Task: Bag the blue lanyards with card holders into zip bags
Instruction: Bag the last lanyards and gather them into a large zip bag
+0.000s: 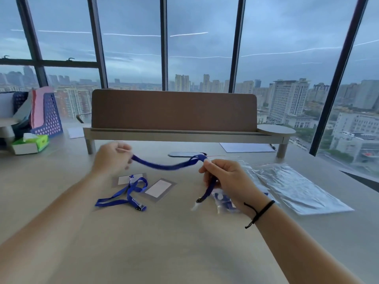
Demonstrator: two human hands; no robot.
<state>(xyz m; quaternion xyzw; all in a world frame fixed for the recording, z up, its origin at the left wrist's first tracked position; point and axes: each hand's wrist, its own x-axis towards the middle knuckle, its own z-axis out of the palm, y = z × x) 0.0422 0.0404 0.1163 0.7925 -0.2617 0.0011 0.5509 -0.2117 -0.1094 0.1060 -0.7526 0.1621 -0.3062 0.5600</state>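
Left hand: the left hand [111, 157] is curled shut, pinching one end of a blue lanyard [164, 165] between thumb and fingertips, raised above the desk [164, 242].
Right hand: the right hand [223, 181] is closed on the same strap near its far bend; the free end with the clip [200, 199] hangs below the fist, just over the desk.
Strap in hand: it sags between the two hands, blurred, and looks doubled into a loop at the right.
Step in hand: probably gathering the strap into a short bundle so it fits a bag.
How to do it well: fold the strap in even laps, bring the hands together, keep the clip tucked inside the bundle, and pinch the whole stack flat before reaching for a bag.
Other lanyard: a second lanyard [125, 193] lies loose on the desk, over one card holder [128, 179]; another card holder [161, 189] lies just beside it.
Bags: empty zip bags [293, 187] lie stacked to the right; a filled bag [224, 200] lies partly hidden under the right wrist.
Progress: early, by the look of it; one bag seems filled.
Writing: none readable; the tissue box [30, 143] at far left has a green wrapper, its print too blurred to read.
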